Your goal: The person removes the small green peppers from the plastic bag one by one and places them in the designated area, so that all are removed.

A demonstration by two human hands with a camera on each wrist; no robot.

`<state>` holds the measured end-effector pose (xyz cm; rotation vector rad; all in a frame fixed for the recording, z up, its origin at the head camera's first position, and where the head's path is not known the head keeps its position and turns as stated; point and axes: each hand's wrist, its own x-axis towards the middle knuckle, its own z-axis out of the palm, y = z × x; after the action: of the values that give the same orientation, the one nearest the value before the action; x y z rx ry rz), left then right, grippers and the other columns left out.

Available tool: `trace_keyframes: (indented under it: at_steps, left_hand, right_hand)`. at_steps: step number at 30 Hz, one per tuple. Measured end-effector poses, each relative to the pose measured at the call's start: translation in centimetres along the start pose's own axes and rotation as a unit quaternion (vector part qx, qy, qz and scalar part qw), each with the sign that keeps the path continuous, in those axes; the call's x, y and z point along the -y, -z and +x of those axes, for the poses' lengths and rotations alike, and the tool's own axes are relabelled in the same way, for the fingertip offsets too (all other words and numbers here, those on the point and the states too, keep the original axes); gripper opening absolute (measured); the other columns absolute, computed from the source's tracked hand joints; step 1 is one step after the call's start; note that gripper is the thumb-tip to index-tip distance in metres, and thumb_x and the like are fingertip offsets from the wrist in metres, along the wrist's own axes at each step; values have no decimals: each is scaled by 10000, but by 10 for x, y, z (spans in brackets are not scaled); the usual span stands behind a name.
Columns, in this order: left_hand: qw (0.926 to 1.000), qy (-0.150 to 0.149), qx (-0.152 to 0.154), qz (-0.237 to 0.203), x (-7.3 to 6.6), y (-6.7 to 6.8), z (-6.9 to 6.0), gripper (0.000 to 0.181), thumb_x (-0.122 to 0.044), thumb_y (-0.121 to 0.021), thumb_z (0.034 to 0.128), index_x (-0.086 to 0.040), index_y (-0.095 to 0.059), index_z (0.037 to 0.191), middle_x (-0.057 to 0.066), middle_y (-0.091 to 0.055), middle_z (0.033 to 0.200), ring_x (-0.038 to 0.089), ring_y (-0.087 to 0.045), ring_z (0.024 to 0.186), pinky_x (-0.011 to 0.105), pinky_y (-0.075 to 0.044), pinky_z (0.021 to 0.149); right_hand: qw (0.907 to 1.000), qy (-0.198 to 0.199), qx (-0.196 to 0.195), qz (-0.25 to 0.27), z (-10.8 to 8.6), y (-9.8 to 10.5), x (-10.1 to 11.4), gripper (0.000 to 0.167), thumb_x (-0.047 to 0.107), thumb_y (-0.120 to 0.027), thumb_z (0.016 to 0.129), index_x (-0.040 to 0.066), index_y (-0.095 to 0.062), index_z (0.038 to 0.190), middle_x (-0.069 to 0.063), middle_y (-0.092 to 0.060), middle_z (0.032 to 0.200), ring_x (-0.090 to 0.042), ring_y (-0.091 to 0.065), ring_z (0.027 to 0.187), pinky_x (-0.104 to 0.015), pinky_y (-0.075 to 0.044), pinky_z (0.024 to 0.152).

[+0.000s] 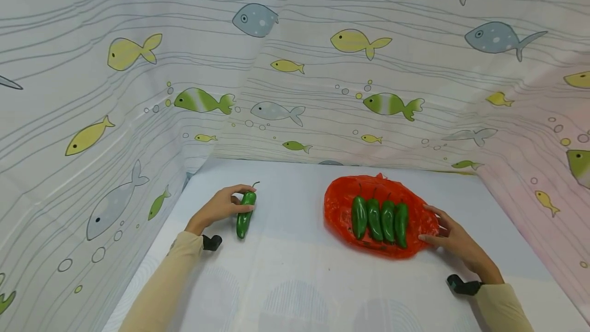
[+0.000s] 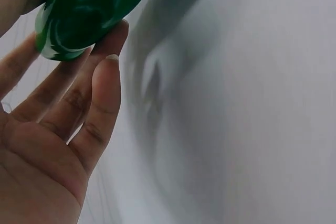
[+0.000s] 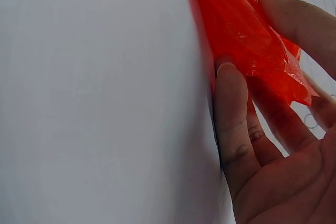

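My left hand (image 1: 223, 205) grips a green pepper (image 1: 246, 215) with its stem pointing away, at the left of the table; the left wrist view shows the pepper (image 2: 89, 9) between the thumb and fingers of the hand (image 2: 58, 114). On the right lies a red plastic bag (image 1: 338, 214) with several green peppers side by side on it, one of them a pepper (image 1: 359, 218) at the left of the row. My right hand (image 1: 449, 234) holds the bag's right edge. Up close, the fingers of that hand (image 3: 278, 145) reach under the red plastic (image 3: 236, 24), thumb on top.
A white table (image 1: 295, 270) stretches between the hands and toward me. Behind it and along both sides hangs a white sheet (image 1: 318, 86) printed with fish and wavy lines. Dark straps with small devices sit on both wrists.
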<state>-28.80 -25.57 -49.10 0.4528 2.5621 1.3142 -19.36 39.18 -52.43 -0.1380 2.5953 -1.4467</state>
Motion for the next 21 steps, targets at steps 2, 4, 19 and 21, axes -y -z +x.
trace_keyframes:
  at_steps: [2,4,19,21]
  left_hand:
    - [10000,10,5,-24,2,2,-2,572,-268,-829,896,-156,-609,1412,117,-584,1376,225,-673,897,388,-499,785]
    - [10000,6,31,-58,3,4,-3,568,-256,-825,901,-134,-606,1411,144,-577,1382,224,-673,887,382,-507,775]
    - [9986,416,283,-132,15,16,-7,594,-322,-794,925,-110,-583,1439,176,-571,1389,263,-607,998,402,-531,781]
    - [9982,489,320,-134,18,16,-7,593,-323,-787,931,-114,-580,1446,173,-590,1345,254,-608,977,392,-531,782]
  right_hand:
    - [10000,25,18,34,1,0,-1,921,278,-791,928,179,-215,1641,-297,-214,1624,-586,-410,1349,-307,-542,870]
    - [10000,32,29,40,1,1,-1,923,275,-792,927,177,-215,1641,-298,-205,1627,-589,-407,1349,-311,-547,870]
    - [10000,-25,37,67,2,1,-1,920,276,-785,932,196,-209,1644,-291,-234,1618,-583,-402,1353,-555,-538,950]
    - [10000,-37,39,67,1,1,-2,921,276,-786,931,195,-209,1644,-292,-224,1621,-590,-394,1355,-594,-521,960]
